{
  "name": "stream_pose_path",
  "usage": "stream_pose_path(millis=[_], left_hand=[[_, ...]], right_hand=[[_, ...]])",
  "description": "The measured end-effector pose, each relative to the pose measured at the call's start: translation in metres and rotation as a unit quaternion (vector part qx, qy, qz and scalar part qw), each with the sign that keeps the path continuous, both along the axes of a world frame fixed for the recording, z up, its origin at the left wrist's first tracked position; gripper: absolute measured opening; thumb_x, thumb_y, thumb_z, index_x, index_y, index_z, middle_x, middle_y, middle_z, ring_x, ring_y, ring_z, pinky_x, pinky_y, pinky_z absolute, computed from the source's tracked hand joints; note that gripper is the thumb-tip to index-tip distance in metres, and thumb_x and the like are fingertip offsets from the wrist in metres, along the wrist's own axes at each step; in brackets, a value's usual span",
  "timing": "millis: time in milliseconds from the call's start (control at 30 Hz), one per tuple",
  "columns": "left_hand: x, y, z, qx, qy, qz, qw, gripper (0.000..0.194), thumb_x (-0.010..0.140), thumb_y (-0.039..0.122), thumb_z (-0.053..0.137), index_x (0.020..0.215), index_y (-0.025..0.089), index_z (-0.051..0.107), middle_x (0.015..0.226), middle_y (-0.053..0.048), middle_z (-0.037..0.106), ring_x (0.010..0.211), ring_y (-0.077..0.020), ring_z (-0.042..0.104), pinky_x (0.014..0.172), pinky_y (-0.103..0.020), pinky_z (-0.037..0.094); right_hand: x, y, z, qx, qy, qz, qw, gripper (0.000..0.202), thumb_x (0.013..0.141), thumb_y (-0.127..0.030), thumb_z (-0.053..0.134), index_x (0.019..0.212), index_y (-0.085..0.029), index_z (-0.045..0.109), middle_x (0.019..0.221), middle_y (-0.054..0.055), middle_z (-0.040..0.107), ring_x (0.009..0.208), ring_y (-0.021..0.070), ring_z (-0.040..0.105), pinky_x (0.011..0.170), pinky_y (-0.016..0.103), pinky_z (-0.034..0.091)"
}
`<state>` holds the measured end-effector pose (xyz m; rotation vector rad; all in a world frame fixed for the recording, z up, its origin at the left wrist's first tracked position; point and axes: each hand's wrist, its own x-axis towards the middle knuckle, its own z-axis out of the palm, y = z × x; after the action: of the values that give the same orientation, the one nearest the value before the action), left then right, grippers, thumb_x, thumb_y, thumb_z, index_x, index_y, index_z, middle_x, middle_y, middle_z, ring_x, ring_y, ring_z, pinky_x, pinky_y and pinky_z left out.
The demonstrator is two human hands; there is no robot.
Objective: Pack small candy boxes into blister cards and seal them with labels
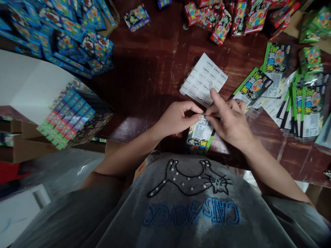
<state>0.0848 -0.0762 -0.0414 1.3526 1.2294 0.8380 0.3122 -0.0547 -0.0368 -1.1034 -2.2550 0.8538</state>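
Both my hands met over a green packet at the centre of the frame.

The dark wooden table filled most of the view, with blue boxes heaped at upper left, red boxes along the top, and flat green packets spread at the right. A stack of coloured boxes sat at middle left. A white sticker sheet lay just above my hands. My left hand pinched narrow on the top edge of the green packet, which lay just below centre. My right hand gripped that same edge, forefinger raised toward the sheet.
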Motion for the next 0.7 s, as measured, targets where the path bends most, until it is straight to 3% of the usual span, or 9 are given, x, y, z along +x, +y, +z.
stream_pose_path(millis=[100,200,267,333,433,500,600,700], left_hand=[[0.0,0.009,-0.009,-0.018,-0.039,-0.02,0.999,0.02,0.078,0.026,0.089,0.091,0.017,0.077,0.093,-0.007,0.081,0.083,-0.0181,0.074,0.078,-0.031,0.057],[-0.018,0.018,-0.011,-0.008,-0.037,-0.006,0.999,0.033,0.069,0.025,0.096,0.089,0.018,0.071,0.091,-0.004,0.077,0.082,-0.0178,0.073,0.073,-0.028,0.057],[-0.036,0.018,-0.007,0.021,-0.033,0.072,0.997,0.037,0.07,0.028,0.097,0.095,0.02,0.071,0.095,-0.003,0.075,0.088,-0.0193,0.074,0.074,-0.029,0.06],[-0.051,0.01,-0.004,0.033,-0.066,0.177,0.982,0.048,0.075,0.036,0.097,0.114,0.026,0.071,0.101,-0.002,0.075,0.095,-0.0214,0.075,0.076,-0.031,0.063],[-0.054,-0.017,-0.009,0.011,-0.133,0.247,0.96,0.079,0.077,0.048,0.096,0.145,0.038,0.057,0.112,-0.001,0.075,0.1,-0.0222,0.075,0.08,-0.034,0.065],[-0.047,-0.04,-0.02,0.003,-0.133,0.23,0.964,0.086,0.077,0.051,0.096,0.15,0.037,0.053,0.117,-0.003,0.075,0.1,-0.0203,0.074,0.084,-0.034,0.065],[-0.036,-0.063,-0.032,-0.008,-0.075,0.163,0.984,0.06,0.08,0.051,0.093,0.128,0.027,0.066,0.11,-0.004,0.076,0.092,-0.0171,0.073,0.081,-0.029,0.061],[-0.027,-0.06,-0.032,0.014,-0.024,0.1,0.995,0.041,0.08,0.045,0.092,0.103,0.022,0.069,0.113,-0.006,0.075,0.1,-0.0191,0.073,0.084,-0.03,0.06]], right_hand=[[0.001,-0.002,-0.007,0.006,-0.008,0.0,1.0,0.076,0.107,-0.041,0.057,0.177,-0.038,0.026,0.12,0.004,0.081,0.114,0.0345,0.064,0.121,0.069,0.036],[0.016,-0.004,-0.006,0.001,0.026,-0.015,1.0,0.082,0.106,-0.043,0.059,0.178,-0.04,0.02,0.134,0.005,0.077,0.124,0.0363,0.065,0.123,0.069,0.038],[0.031,-0.012,-0.005,-0.005,0.102,-0.084,0.991,0.084,0.105,-0.046,0.063,0.177,-0.046,0.019,0.149,0.006,0.069,0.136,0.0359,0.063,0.125,0.065,0.042],[0.042,-0.024,-0.01,-0.028,0.182,-0.149,0.972,0.085,0.104,-0.048,0.065,0.175,-0.051,0.018,0.159,0.007,0.059,0.142,0.0337,0.061,0.12,0.059,0.051],[0.038,-0.044,-0.026,-0.091,0.239,-0.183,0.949,0.087,0.102,-0.052,0.067,0.174,-0.052,0.017,0.156,0.01,0.059,0.13,0.0307,0.068,0.107,0.054,0.062],[0.025,-0.05,-0.037,-0.092,0.252,-0.223,0.937,0.087,0.102,-0.052,0.069,0.172,-0.052,0.017,0.158,0.01,0.058,0.126,0.0298,0.069,0.105,0.054,0.064],[0.01,-0.044,-0.044,-0.034,0.247,-0.262,0.933,0.09,0.1,-0.054,0.071,0.171,-0.051,0.017,0.172,0.01,0.041,0.131,0.0304,0.066,0.106,0.053,0.064],[0.005,-0.031,-0.044,-0.015,0.218,-0.185,0.958,0.1,0.095,-0.064,0.074,0.172,-0.053,0.01,0.176,0.009,0.031,0.132,0.0305,0.064,0.104,0.053,0.065]])
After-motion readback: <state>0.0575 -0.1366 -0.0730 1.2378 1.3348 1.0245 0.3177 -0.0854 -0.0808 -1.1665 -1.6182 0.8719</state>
